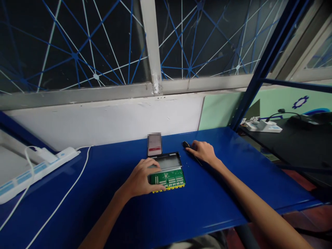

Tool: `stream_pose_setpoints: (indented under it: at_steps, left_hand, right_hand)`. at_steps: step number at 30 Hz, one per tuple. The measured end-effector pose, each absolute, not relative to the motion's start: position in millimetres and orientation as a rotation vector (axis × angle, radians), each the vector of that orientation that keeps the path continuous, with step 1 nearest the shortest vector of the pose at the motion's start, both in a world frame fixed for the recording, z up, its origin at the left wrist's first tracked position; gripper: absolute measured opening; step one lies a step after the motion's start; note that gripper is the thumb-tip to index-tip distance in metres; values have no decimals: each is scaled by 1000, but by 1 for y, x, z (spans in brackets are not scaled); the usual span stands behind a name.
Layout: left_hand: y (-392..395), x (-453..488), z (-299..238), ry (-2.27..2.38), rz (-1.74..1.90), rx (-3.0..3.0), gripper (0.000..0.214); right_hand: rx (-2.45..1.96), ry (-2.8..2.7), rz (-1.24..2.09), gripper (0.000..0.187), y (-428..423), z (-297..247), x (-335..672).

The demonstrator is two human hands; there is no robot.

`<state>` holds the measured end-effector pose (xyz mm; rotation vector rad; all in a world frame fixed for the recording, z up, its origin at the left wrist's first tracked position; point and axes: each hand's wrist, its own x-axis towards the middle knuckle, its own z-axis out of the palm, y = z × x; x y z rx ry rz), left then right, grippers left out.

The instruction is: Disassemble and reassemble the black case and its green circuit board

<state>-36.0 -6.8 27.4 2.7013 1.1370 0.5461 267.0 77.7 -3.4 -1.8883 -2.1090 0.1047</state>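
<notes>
A hinged case stands open on the blue table, its dark lid [169, 160] at the far side and a green circuit board [171, 177] at the near side. Yellow tabs [173, 188] line the board's front edge. My left hand [142, 178] grips the case by its left end, thumb at the front and fingers over the back, hiding that end. To the right of the case, my right hand [203, 151] is closed around a slim dark tool [185, 144] against the table. Its black end shows past the fingers; its exact kind is not clear.
Behind the case stands a small upright card or box [155, 144], partly blurred. A white power strip [38, 169] with white cables [67, 193] lies at the left. Blue frame posts [246, 93] rise at the right, beside a dark table [293, 138] holding another power strip [264, 126].
</notes>
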Motion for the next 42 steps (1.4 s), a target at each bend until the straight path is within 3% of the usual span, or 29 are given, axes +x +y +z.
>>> stream_pose_setpoints:
  at_steps: [8, 18, 29, 32, 37, 42]
  left_hand:
    - [-16, -25, 25, 1164, 539, 2762, 62]
    - [-19, -21, 23, 1213, 577, 2653, 52]
    - [-17, -23, 30, 1286, 869, 2591, 53]
    - [-13, -26, 30, 1327, 928, 2601, 50]
    - [-9, -31, 26, 1330, 978, 2663, 44]
    - [-7, -31, 25, 1347, 987, 2681, 44]
  right_hand:
    - [-1806, -2084, 50, 42, 76, -4, 267]
    - [-1620, -2018, -103, 40, 60, 10, 259]
    - [-1118, -2063, 49, 37, 33, 30, 239]
    - [-967, -2175, 104, 44, 22, 29, 229]
    - [-846, -2333, -3, 77, 18, 15, 219]
    - [-879, -2397, -67, 64, 22, 11, 221]
